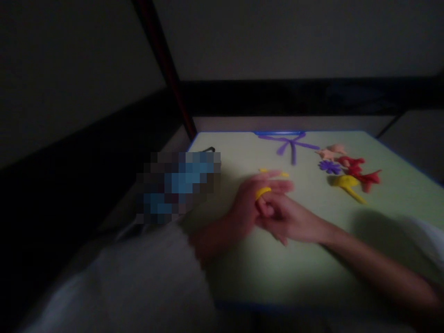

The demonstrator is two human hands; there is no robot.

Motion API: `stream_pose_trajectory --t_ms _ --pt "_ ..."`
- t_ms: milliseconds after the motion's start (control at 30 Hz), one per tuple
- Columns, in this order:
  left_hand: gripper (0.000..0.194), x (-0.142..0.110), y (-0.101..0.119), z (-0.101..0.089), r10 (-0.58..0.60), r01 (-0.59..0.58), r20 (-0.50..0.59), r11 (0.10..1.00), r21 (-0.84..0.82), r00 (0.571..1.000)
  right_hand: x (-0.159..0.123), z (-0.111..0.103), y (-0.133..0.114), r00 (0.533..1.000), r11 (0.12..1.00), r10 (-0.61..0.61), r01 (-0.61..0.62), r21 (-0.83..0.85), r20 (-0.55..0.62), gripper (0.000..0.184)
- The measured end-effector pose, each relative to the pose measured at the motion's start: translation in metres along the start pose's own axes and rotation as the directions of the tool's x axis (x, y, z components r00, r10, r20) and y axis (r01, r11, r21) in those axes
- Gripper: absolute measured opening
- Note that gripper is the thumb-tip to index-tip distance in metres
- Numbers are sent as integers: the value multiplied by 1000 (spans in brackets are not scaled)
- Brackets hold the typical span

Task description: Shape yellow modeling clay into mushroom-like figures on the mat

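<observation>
My left hand (244, 203) reaches in from the left, its fingers stretched out to the right over the pale table (239, 277). My right hand (291, 215) comes from the right and meets it, fingers curled closed against the left palm. A curved yellow clay strip (262, 192) shows between the two hands, at the right hand's bent fingers; the part beneath is hidden. Just beyond the left fingers lie small yellow clay bits (285, 175), partly covered by the hand. Motion blur softens both hands.
Toward the right lie a yellow mushroom-like shape (347, 182), red clay figures (369, 179), a purple flower (329, 167) and a peach-coloured figure (326, 154). Purple strips (293, 143) lie at the far edge. A pixelated blue shape (189, 175) is at the left edge.
</observation>
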State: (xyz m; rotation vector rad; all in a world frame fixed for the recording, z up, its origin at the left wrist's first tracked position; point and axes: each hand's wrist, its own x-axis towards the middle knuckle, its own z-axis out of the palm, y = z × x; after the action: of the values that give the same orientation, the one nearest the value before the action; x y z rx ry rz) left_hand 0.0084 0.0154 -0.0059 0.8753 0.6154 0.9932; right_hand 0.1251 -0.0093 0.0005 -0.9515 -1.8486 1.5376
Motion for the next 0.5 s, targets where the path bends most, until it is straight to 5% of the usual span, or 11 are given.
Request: stream_pose_trajectory --t_ms 333,500 --pt "23 -5 7 9 129 -133 63 988 72 990 -5 -3 -9 989 945 -132 106 -309 -63 21" --pt "22 -4 9 6 145 -149 40 983 109 989 -6 -5 -10 973 617 -227 111 -779 -41 9"
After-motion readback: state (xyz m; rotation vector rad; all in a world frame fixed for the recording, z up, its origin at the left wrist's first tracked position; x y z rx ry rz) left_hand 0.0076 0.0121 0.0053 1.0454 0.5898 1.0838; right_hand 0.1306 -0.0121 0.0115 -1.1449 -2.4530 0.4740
